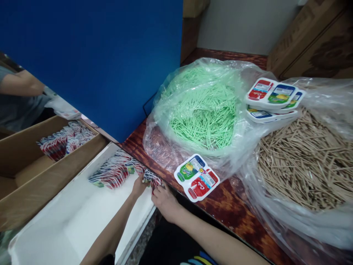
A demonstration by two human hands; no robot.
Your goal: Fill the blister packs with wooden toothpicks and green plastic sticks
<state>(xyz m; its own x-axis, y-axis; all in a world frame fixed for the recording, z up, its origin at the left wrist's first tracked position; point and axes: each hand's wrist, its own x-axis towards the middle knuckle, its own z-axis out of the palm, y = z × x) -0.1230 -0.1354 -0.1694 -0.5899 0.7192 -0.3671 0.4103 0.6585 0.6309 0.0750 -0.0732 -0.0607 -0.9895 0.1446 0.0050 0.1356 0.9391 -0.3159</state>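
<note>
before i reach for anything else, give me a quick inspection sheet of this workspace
surface: red-brown patterned table, with a white tray beside it
job's things: short row of printed packets between the hands; longer row in the tray
clutter: bagged green sticks and brown sticks; loose Sprite and Cola packet; small pile of packets on the bags
hands: left hand and right hand both on the short row
cables: no clear cable; thin dark wire by the blue panel, purpose unclear
surroundings: cardboard box holding more packets, another person's arm beyond
</note>
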